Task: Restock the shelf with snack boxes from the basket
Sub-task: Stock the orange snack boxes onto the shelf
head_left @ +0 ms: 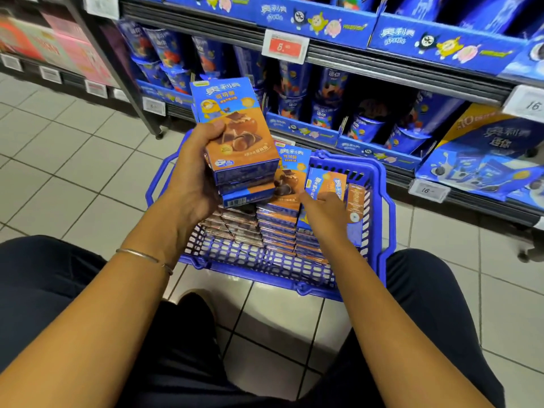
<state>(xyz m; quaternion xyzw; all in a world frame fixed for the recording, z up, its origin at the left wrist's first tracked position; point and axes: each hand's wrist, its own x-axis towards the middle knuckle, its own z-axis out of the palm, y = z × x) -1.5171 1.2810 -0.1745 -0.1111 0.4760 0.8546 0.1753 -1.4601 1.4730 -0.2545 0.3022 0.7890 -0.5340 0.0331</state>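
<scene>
- Nearest to my view, two bare forearms reach out over dark trouser legs [44, 290], crouched at the basket.
- Largest ahead is the shelf [382, 72], metal rails carrying blue printed card trays and round snack cups [323, 92]. I see no obvious gap for flat boxes from this angle.
- Pale glazed floor tiles [73, 148] run underneath, hard and smooth.
- On the tiles, between my knees, sits the blue basket [265, 266], a rigid plastic lattice with moulded handles.
- Inside it, the snack boxes [276, 228] lie flat in tight columns: glossy orange-and-blue cardboard, thin and rectangular.
- My left hand [191, 172] grips a stack of snack boxes [235, 136], about three deep, thumb on the top face and fingers curled underneath. It is held above the basket's far-left corner.
- I judge each box light and stiff-edged but crushable, and the glossy faces may slide on one another. Clamping the stack across top and bottom, as now, or by the short ends, should keep it square.
- My right hand [322, 213] reaches down to an upright box [323, 181] at the basket's right side. The fingers touch it, yet I cannot tell whether they grip it.
- Smallest are a thin metal bangle [141, 256] on the left wrist and a red price tag [285, 46] clipped to the shelf rail.
</scene>
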